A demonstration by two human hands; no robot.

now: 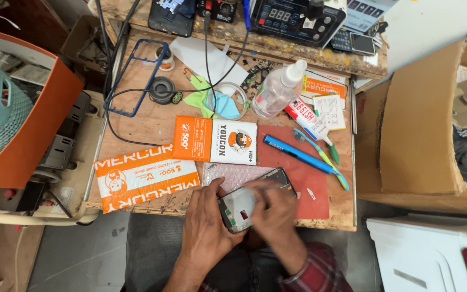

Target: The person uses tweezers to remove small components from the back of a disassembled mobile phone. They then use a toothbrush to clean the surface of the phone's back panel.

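At the near edge of the worn wooden workbench [152, 121], head view: the left hand [205, 219] grips the lower left corner of an opened dark-framed smartphone with a pale grey inner panel [241, 206], fingers curled under and around its edge, thumb on top. The right hand [277, 212] lies over the phone's right half, motion-blurred; its fingers are drawn together against the phone's surface, though whether they pinch anything cannot be told. The phone is tilted, its far end over a sheet of clear bubble wrap [228, 174] and touching the red rectangular work mat [309, 178]. On the mat rest a blue pen-shaped tool [297, 154] and a green-handled toothbrush [322, 158]. Just beyond the bubble wrap lies an orange and white flat box [214, 140]; to its left, an orange and white padded envelope [144, 177]. Further back stand a clear plastic squeeze bottle with a white nozzle [278, 91], a white glue tube with a green tip [312, 123] and a blue phone frame [136, 75]. A red plaid sleeve [314, 273] covers the right forearm.
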